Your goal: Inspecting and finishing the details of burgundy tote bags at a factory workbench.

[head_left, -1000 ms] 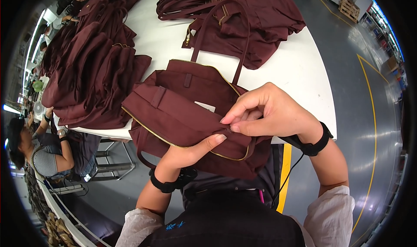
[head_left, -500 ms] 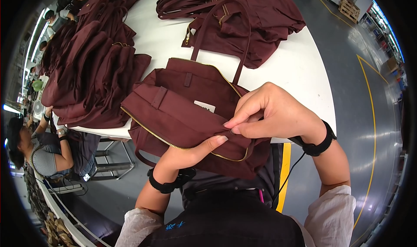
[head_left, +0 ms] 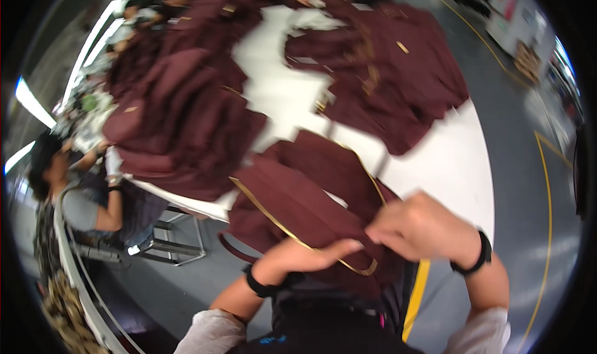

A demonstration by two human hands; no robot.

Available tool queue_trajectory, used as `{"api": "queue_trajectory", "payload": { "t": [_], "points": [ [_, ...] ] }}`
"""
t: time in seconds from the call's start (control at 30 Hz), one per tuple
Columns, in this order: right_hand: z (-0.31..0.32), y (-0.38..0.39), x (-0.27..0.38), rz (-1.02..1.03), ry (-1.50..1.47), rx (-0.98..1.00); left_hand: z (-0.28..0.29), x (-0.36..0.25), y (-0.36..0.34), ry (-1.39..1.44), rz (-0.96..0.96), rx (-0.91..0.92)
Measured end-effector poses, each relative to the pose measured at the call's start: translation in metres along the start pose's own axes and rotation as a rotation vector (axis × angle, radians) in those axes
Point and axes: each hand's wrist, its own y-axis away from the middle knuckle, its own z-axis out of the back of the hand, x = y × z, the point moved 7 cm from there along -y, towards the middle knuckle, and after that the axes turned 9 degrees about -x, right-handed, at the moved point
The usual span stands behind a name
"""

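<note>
At table edge, left hand [head_left: 298, 257] and right hand [head_left: 420, 226] keep pinching maroon bag [head_left: 305, 204]; view has tilted, blurred.

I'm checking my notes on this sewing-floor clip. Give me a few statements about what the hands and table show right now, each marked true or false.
1. Both hands grip a maroon bag. True: the left hand and right hand pinch it at the near edge.
2. The bag has a silver zipper. False: the zipper is gold.
3. The table is white. True.
4. The table holds only this one bag. False: a left pile and a far pile of maroon bags lie there.
5. Both wrists are bare. False: each wears a black band.
</note>
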Motion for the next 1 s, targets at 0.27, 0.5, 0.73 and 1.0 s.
{"api": "queue_trajectory", "payload": {
  "t": [0.27,0.5,0.73,1.0],
  "points": [
    [-0.002,0.001,0.013,-0.037,0.081,0.173,-0.015,0.003,0.006,0.047,-0.050,0.058],
    [0.006,0.001,-0.003,-0.165,0.041,0.097,-0.009,0.004,-0.002,0.063,-0.069,-0.074],
    [0.003,-0.002,-0.005,-0.178,0.024,0.153,-0.010,0.008,-0.002,0.087,-0.102,-0.075],
    [0.007,-0.005,0.000,-0.155,0.082,0.112,-0.004,0.000,0.000,0.114,-0.009,-0.059]
  ]
}}
